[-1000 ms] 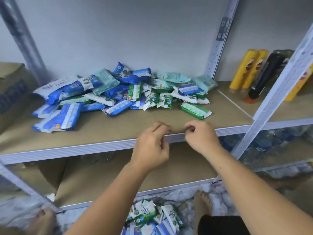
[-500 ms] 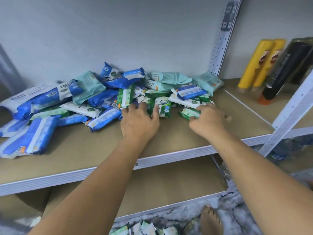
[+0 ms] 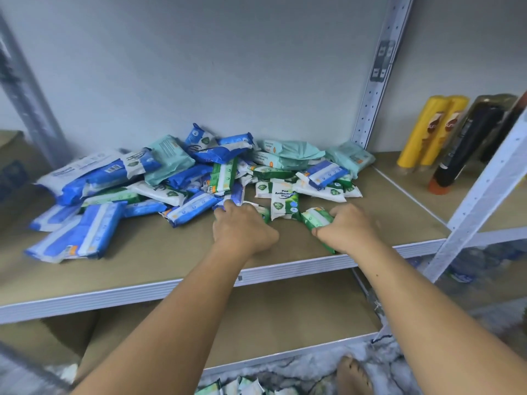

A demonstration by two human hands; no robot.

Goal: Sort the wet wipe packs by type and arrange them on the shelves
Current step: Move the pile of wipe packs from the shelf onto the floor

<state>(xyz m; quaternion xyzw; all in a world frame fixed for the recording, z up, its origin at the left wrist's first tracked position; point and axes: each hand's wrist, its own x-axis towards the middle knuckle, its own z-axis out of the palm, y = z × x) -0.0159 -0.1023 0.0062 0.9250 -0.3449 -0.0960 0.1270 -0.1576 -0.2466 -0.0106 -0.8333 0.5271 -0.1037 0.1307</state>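
Many wet wipe packs [image 3: 199, 178] lie heaped on the upper shelf [image 3: 142, 252] by the wall. My right hand [image 3: 349, 228] grasps a green pack [image 3: 316, 219] at the heap's front edge. My left hand [image 3: 245, 228] curls into the heap, and I cannot tell whether it grips anything.

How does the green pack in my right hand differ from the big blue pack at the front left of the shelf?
The green pack is small; the blue pack is clearly larger. The right hand grips the green pack; the blue pack lies flat, untouched. Both are on the same shelf.
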